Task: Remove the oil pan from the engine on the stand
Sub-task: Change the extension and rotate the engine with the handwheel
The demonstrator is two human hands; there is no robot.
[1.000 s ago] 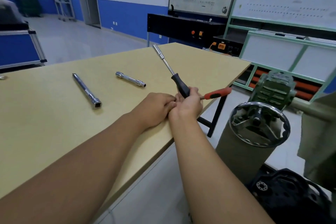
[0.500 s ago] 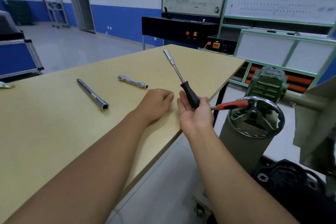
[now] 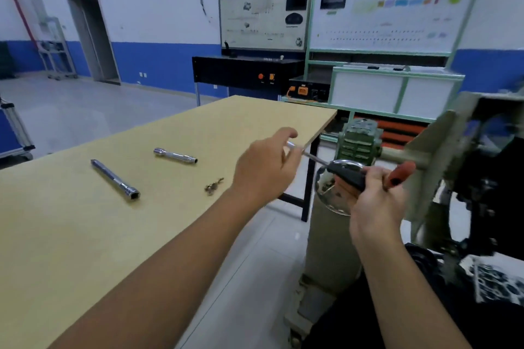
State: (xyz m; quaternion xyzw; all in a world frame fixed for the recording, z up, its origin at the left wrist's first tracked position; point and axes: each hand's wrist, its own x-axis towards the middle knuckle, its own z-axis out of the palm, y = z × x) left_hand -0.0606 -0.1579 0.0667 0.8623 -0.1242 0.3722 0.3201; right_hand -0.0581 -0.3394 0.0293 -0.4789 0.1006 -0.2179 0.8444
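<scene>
A nut driver (image 3: 347, 174) with a black grip, a red side handle and a thin steel shaft is held in the air just past the table's right edge. My right hand (image 3: 374, 201) grips its black handle. My left hand (image 3: 265, 164) pinches the socket end of the shaft between thumb and fingers. The engine (image 3: 490, 178) hangs on its grey-green stand (image 3: 442, 156) at the far right, dark and blurred. I cannot make out the oil pan.
On the yellow table (image 3: 85, 235) lie a long socket extension (image 3: 114, 180), a shorter one (image 3: 175, 155) and a small heap of bolts (image 3: 214, 185). The stand's chrome handwheel (image 3: 326, 198) and green gearbox (image 3: 358, 139) sit right behind the tool. Training boards line the back wall.
My view has swung right toward the engine stand. My right hand carried the nut driver off the table edge; my left hand rose from the table to the shaft's tip. Bolts now lie on the table.
</scene>
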